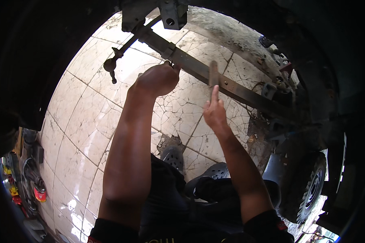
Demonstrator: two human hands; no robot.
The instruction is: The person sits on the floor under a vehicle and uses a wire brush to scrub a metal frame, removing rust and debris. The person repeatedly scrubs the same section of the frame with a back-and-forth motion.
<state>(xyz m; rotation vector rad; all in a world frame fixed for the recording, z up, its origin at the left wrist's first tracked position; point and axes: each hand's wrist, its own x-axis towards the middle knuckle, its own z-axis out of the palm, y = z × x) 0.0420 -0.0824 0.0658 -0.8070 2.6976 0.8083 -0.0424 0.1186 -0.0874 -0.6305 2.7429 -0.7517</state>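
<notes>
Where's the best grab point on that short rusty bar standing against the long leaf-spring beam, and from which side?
Take the short rusty bar at its lower end, from below, where the right hand already reaches with fingers pointing up. It stands roughly upright across the leaf-spring beam, so the beam blocks its middle. The left hand is closed at the beam's clamp.

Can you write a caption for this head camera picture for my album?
Two hands, left and right, reach up to a long metal bar over a cracked tile floor.

Cracked pale tiled floor (89, 121) sunlit; dark vehicle underbody overhead; wheel (310, 190) lower right.
</notes>
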